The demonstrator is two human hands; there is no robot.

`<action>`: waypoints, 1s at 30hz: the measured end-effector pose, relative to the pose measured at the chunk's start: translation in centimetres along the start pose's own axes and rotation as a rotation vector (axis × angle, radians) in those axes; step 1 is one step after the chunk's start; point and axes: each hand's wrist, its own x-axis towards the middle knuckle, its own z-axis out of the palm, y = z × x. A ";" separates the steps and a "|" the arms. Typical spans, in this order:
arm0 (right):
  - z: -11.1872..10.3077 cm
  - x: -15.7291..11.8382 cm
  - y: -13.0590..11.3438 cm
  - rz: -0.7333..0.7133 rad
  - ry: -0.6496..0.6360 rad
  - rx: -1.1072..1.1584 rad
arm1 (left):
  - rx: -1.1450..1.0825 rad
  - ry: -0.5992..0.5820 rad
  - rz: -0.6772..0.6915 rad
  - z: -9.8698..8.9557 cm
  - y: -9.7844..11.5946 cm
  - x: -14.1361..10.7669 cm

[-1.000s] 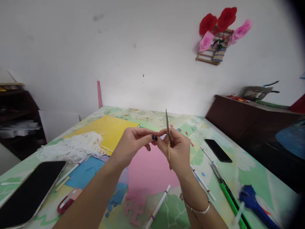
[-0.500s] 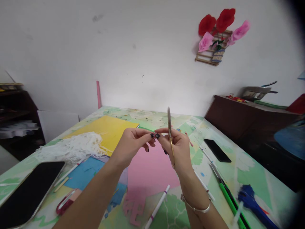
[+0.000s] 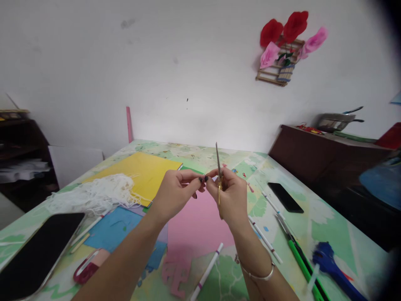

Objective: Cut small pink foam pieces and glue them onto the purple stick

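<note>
Over the pink sheet (image 3: pixel 200 225), my left hand (image 3: pixel 180 190) and my right hand (image 3: pixel 230 192) meet fingertip to fingertip. Thumb and forefinger of each are pinched around a tiny pinkish piece, too small to make out well. Gold-handled scissors (image 3: pixel 219 179) hang in my right hand, blades pointing up. Behind my left hand lies a yellow sheet (image 3: pixel 134 171), with a heap of white string (image 3: pixel 100 192) on its left part. Blue sheets (image 3: pixel 114 230) lie left of the pink one.
A large phone (image 3: pixel 40 255) is at the left front. White sticks (image 3: pixel 206 271) lie about the table. On the right are a black phone (image 3: pixel 285 197), a green cutter (image 3: pixel 302 259) and a blue glue gun (image 3: pixel 335 271). Paper flowers (image 3: pixel 296 27) hang on the wall.
Both hands have stayed together at the fingertips. The scissors in my right hand have turned slightly, their blades now leaning a little more to the left.
</note>
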 end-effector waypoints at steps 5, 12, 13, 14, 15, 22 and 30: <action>-0.1 0.0 -0.4 0.033 0.004 0.041 | -0.067 -0.027 -0.016 -0.1 -0.2 0.0; -0.4 0.0 -0.4 0.058 -0.039 0.104 | -0.089 0.010 -0.029 -0.1 -0.3 0.1; -0.4 -0.1 -0.3 0.058 -0.045 0.116 | -0.095 0.022 -0.033 -0.1 -0.2 0.1; -0.4 -0.1 -0.3 0.058 -0.046 0.129 | -0.105 0.039 -0.038 -0.2 -0.2 0.2; -0.4 0.0 -0.2 0.059 -0.046 0.143 | -0.119 0.057 -0.040 -0.2 -0.2 0.2; -0.3 0.1 -0.2 0.074 -0.095 0.169 | -0.260 0.131 -0.023 -0.3 -0.4 0.1; 0.2 -0.4 0.3 -0.046 -0.122 -0.064 | -0.383 0.228 -0.010 -0.1 -0.3 0.1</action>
